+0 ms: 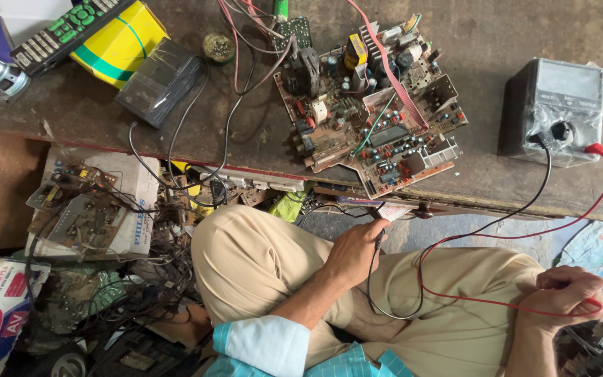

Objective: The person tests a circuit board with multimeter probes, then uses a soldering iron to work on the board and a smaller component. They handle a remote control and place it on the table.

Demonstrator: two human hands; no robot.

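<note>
The left hand (357, 248) pinches a black probe (380, 237) below the bench edge; the right hand (563, 293) is closed on the red lead (511, 301) at the knee. On the bench (525, 28), a circuit board (371, 105) lies between a black box (160, 80) and the meter (556, 112). Below, a cardboard box (130, 209) holds scrap boards (78, 209).

**Worn bench, cluttered floor**

Pretty rough setup here. Dark, scuffed wooden workbench (511, 28) runs across the top, stained and dusty, lit by soft even daylight with no hard shadows. Below its edge the floor (357, 227) is grey, mostly buried on the left under cardboard boxes (130, 202) and tangled scrap wiring (141, 293).
</note>
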